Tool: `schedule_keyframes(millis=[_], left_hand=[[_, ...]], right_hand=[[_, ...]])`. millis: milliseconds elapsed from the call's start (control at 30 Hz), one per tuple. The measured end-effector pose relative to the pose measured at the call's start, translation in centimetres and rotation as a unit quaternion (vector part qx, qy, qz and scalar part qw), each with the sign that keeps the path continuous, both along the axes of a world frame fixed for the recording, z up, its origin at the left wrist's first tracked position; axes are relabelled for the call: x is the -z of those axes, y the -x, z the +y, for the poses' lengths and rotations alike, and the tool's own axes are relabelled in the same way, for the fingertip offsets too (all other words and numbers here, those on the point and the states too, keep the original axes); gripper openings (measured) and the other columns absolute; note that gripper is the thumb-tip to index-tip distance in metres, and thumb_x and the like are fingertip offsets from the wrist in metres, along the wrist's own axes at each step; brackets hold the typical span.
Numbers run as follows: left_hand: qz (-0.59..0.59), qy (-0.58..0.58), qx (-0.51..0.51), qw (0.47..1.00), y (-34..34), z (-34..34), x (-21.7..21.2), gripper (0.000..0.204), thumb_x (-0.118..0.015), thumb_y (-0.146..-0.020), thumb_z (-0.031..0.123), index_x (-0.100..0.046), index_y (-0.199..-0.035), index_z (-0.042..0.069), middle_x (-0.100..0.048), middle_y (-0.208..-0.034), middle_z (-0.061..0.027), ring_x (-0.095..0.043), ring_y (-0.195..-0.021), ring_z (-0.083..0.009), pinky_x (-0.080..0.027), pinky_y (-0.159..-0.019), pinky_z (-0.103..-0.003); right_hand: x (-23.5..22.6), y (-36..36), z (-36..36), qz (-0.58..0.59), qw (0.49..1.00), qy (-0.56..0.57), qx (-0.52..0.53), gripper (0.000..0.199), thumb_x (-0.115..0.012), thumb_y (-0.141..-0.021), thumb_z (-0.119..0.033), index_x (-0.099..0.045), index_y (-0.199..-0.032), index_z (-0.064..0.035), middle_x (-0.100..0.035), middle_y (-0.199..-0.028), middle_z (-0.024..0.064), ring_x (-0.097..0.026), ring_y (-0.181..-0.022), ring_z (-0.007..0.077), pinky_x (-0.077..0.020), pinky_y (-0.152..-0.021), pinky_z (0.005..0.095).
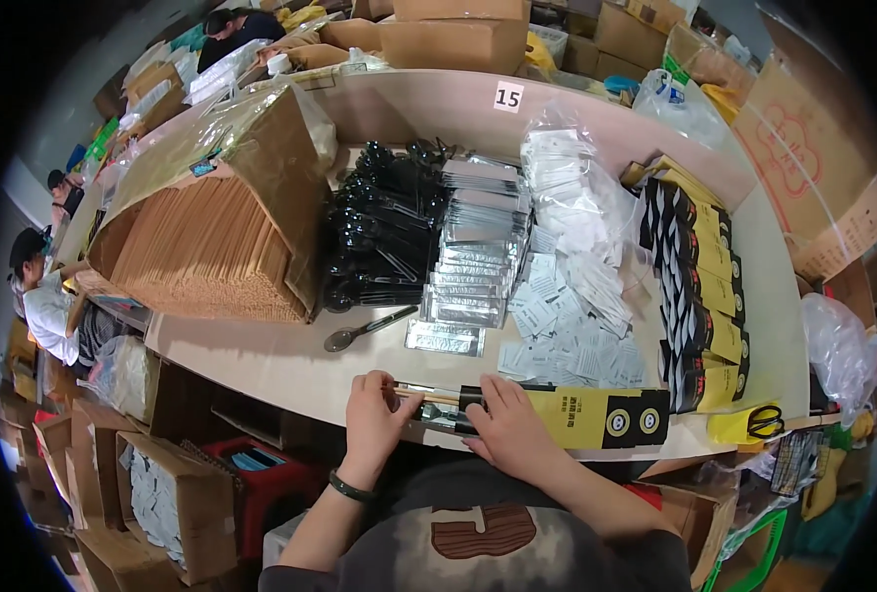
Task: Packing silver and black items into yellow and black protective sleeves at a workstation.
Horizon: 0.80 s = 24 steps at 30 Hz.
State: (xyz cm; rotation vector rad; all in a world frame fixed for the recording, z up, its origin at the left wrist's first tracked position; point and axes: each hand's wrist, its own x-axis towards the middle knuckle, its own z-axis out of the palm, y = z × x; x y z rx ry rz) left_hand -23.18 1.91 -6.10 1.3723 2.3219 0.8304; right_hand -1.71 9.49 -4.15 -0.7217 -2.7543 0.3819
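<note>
My left hand (377, 412) pinches a pair of thin wooden chopsticks (428, 397), whose right ends reach the mouth of a flat yellow and black paper sleeve (596, 416). My right hand (507, 419) grips that sleeve at its left end, fingers on top. Shiny wrapped pieces lie under the chopsticks between my hands, partly hidden; their kind I cannot make out. Beyond my hands lie a single dark plastic spoon (369, 331) and a stack of flat silver sachets (473, 247). White printed packets (576, 340) are scattered right of the sachets.
A large carton (127, 197) of packed tan strips stands at left, beside piled black spoons and forks (384, 217). Filled yellow and black sleeves (705, 286) line the right, with scissors (766, 422) near the edge. A low partition (409, 99) backs the table (241, 340).
</note>
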Motion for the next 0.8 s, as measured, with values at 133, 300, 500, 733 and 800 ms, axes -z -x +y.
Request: schedule_keyframes(millis=[133,300,500,733,800], left_hand=[[-0.23,-0.028,0.025,0.973,-2.1,1.1,0.7,0.025,-0.072,-0.088,0.009,-0.059,-0.107,-0.001,-0.069,-0.091,-0.013,-0.069,-0.085,-0.0212,-0.055,-0.075,-0.032],[-0.491,-0.071,0.17,0.851,-4.5,1.4,1.1,0.034,-0.066,-0.089,0.004,-0.055,-0.121,-0.001,-0.065,-0.108,-0.0195,-0.066,-0.101,-0.0258,-0.052,-0.089,-0.033],[0.237,-0.065,0.283,0.927,0.2,-1.1,-1.3,0.08,-0.086,-0.064,0.027,-0.053,-0.133,0.005,-0.05,-0.132,-0.0197,-0.047,-0.125,-0.0402,-0.037,-0.109,-0.048],[0.22,-0.082,0.291,0.927,-0.5,1.3,0.1,0.034,-0.079,-0.064,0.021,-0.056,-0.087,0.01,-0.059,-0.075,-0.0089,-0.062,-0.072,-0.0338,-0.049,-0.061,-0.042],[0.108,-0.027,0.234,0.966,-0.4,1.3,-0.4,0.035,-0.078,-0.064,0.021,-0.055,-0.087,0.007,-0.06,-0.074,-0.0125,-0.062,-0.072,-0.0362,-0.049,-0.062,-0.043]], right_hand=[[0.5,0.1,0.4,0.017,0.999,0.027,-0.02,0.035,-0.076,-0.076,-0.023,-0.058,-0.1,-0.0037,-0.053,-0.128,0.0256,-0.05,-0.121,0.0401,-0.0414,-0.102,0.049],[2.3,0.3,0.9,0.099,0.994,0.043,0.006,0.025,-0.066,-0.073,-0.016,-0.06,-0.093,-0.0031,-0.06,-0.11,0.0225,-0.059,-0.106,0.0394,-0.0462,-0.092,0.0476],[3.3,1.0,0.7,0.118,0.989,0.024,-0.083,0.035,-0.058,-0.084,-0.014,-0.059,-0.12,-0.0139,-0.056,-0.105,0.0189,-0.058,-0.098,0.0357,-0.0454,-0.082,0.0468],[-1.4,-2.6,5.5,0.08,0.995,0.041,-0.032,0.014,-0.063,-0.078,-0.02,-0.067,-0.078,-0.0067,-0.063,-0.084,0.0161,-0.064,-0.082,0.0371,-0.0517,-0.073,0.0469],[-0.3,-8.3,10.9,0.009,0.996,0.027,0.084,0.029,-0.067,-0.078,-0.031,-0.068,-0.091,-0.0046,-0.064,-0.088,0.0195,-0.065,-0.084,0.038,-0.0526,-0.075,0.0451]])
